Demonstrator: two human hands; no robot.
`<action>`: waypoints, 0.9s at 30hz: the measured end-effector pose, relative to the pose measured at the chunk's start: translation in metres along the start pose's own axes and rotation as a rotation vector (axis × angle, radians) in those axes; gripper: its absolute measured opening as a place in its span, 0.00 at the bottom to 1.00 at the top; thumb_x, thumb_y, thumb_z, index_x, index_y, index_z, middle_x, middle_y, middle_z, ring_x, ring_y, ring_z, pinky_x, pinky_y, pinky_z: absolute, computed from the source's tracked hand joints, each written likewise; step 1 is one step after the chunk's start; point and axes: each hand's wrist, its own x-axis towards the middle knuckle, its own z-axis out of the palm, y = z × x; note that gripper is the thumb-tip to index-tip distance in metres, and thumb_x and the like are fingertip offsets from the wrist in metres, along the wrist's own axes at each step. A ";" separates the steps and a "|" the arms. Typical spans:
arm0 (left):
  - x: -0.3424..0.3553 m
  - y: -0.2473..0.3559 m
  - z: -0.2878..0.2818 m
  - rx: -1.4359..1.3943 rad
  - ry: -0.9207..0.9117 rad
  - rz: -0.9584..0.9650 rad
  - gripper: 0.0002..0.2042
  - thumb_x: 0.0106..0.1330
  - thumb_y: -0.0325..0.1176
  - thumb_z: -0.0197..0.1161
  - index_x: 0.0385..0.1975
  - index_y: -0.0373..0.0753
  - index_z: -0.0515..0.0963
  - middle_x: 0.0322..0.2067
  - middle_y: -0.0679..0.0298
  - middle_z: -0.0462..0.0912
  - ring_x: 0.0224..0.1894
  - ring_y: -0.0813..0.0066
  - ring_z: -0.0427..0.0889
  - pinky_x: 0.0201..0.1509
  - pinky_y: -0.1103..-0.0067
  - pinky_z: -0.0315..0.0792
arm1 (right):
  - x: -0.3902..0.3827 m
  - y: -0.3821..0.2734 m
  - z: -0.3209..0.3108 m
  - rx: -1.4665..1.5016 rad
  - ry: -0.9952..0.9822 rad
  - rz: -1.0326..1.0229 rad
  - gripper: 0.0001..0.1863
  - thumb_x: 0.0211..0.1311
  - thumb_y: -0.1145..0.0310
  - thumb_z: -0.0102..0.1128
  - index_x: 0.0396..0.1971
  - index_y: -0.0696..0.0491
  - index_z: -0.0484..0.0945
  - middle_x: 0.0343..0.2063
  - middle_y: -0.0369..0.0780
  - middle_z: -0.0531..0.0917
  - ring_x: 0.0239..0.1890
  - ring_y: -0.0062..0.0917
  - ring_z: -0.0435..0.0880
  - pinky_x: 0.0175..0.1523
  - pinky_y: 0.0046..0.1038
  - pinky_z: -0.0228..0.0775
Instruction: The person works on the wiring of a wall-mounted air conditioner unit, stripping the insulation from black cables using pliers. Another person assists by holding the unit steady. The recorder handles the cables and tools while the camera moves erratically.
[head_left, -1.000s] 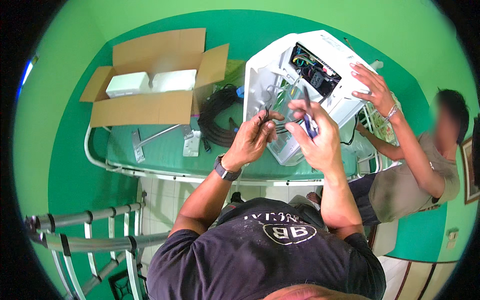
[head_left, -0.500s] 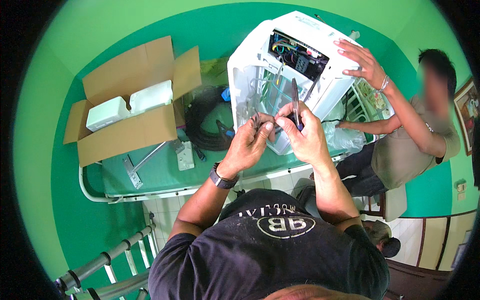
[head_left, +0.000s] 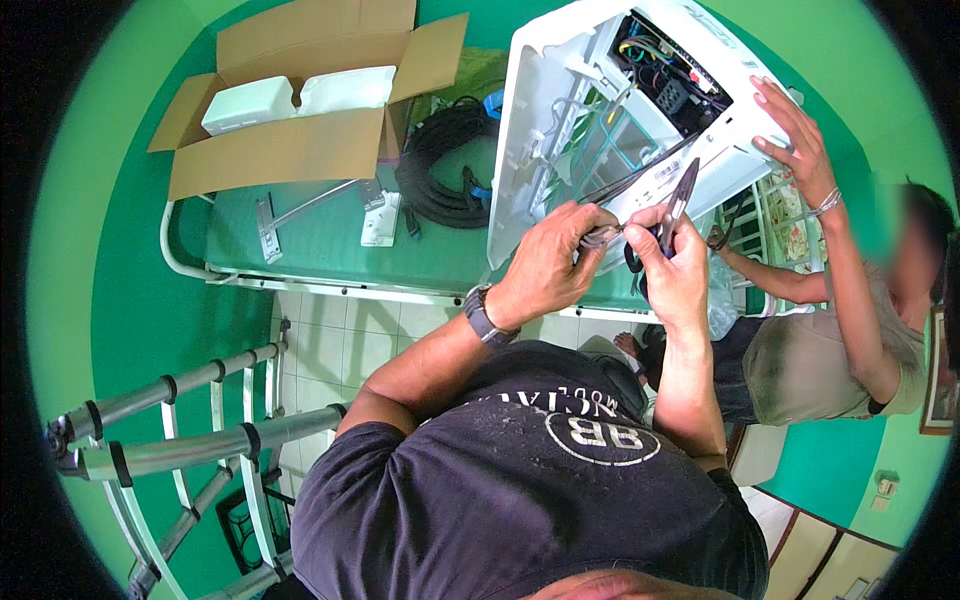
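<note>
Both my hands meet in front of a white appliance housing (head_left: pixel 735 150) that stands tilted, with colored wiring (head_left: pixel 660 75) showing in its open compartment. Closed around several thin wire ends (head_left: pixel 600 238) is my left hand (head_left: pixel 555 260). My right hand (head_left: pixel 675 270) has dark pointed pliers (head_left: pixel 684 188) tucked in it, jaws up. Its thumb and index finger pinch at the wire ends beside my left fingers. A dark cable (head_left: pixel 640 175) runs from the compartment toward my hands. Another person's hand (head_left: pixel 795 135) rests on the housing's right side.
On the green bed-like surface (head_left: pixel 330 245) lie a coiled black cable (head_left: pixel 440 190), a metal bracket (head_left: pixel 268 228) and a white plate (head_left: pixel 379 222). An open cardboard box (head_left: pixel 275 160) holds white foam. At lower left is a metal ladder (head_left: pixel 190 455). The other person (head_left: pixel 830 365) sits at right.
My view has turned, so the scene sits differently in the picture. My hands remain together at the wires, and the pliers now lean more to the right.
</note>
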 end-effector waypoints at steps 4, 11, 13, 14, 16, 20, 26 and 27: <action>-0.003 -0.009 -0.004 -0.037 -0.078 0.064 0.05 0.69 0.26 0.62 0.43 0.37 0.79 0.32 0.57 0.80 0.34 0.61 0.78 0.40 0.69 0.72 | 0.001 0.007 -0.006 -0.055 -0.082 0.029 0.10 0.68 0.64 0.66 0.36 0.54 0.78 0.25 0.27 0.74 0.27 0.11 0.67 0.32 0.20 0.61; -0.008 -0.018 0.002 -0.066 -0.102 -0.011 0.05 0.73 0.27 0.58 0.45 0.38 0.77 0.35 0.56 0.82 0.37 0.56 0.80 0.47 0.67 0.72 | -0.002 0.026 -0.003 0.124 -0.109 0.095 0.09 0.69 0.64 0.66 0.38 0.54 0.79 0.24 0.26 0.72 0.27 0.10 0.66 0.32 0.19 0.59; -0.005 -0.018 0.004 -0.104 -0.055 -0.098 0.06 0.76 0.30 0.57 0.46 0.37 0.77 0.33 0.59 0.79 0.36 0.64 0.77 0.44 0.71 0.71 | -0.007 0.035 0.000 0.150 -0.042 0.057 0.12 0.73 0.60 0.60 0.42 0.54 0.80 0.24 0.25 0.71 0.26 0.09 0.64 0.31 0.18 0.57; -0.005 -0.016 0.005 -0.122 -0.041 -0.170 0.07 0.77 0.31 0.56 0.46 0.36 0.77 0.32 0.63 0.77 0.35 0.72 0.73 0.42 0.75 0.69 | -0.009 0.038 -0.001 0.164 -0.020 0.063 0.13 0.74 0.59 0.59 0.43 0.54 0.80 0.24 0.25 0.70 0.26 0.09 0.64 0.31 0.18 0.56; -0.004 -0.020 0.006 -0.177 0.020 -0.270 0.08 0.79 0.33 0.54 0.46 0.36 0.77 0.30 0.69 0.72 0.34 0.83 0.67 0.39 0.82 0.66 | -0.020 0.047 -0.004 0.155 0.003 0.090 0.15 0.77 0.56 0.54 0.45 0.53 0.81 0.25 0.25 0.69 0.25 0.10 0.62 0.29 0.18 0.53; 0.008 -0.032 0.002 -0.171 0.085 -0.222 0.10 0.78 0.37 0.56 0.47 0.37 0.77 0.27 0.71 0.72 0.31 0.82 0.68 0.39 0.81 0.68 | -0.055 0.091 -0.017 0.205 -0.103 0.342 0.21 0.80 0.51 0.46 0.56 0.54 0.71 0.29 0.31 0.73 0.25 0.17 0.81 0.31 0.23 0.71; 0.014 -0.020 -0.003 -0.129 0.017 -0.231 0.09 0.78 0.36 0.58 0.44 0.37 0.78 0.27 0.70 0.73 0.31 0.83 0.69 0.37 0.81 0.68 | -0.059 0.105 -0.032 -0.596 -0.074 -0.082 0.20 0.77 0.63 0.47 0.61 0.58 0.70 0.52 0.46 0.77 0.38 0.22 0.82 0.40 0.27 0.74; 0.014 -0.018 -0.005 -0.117 -0.001 -0.243 0.09 0.78 0.36 0.58 0.43 0.37 0.78 0.27 0.70 0.73 0.30 0.83 0.69 0.37 0.81 0.68 | -0.059 0.102 -0.033 -0.194 -0.114 0.095 0.22 0.76 0.65 0.48 0.63 0.59 0.69 0.53 0.45 0.77 0.41 0.22 0.82 0.44 0.27 0.74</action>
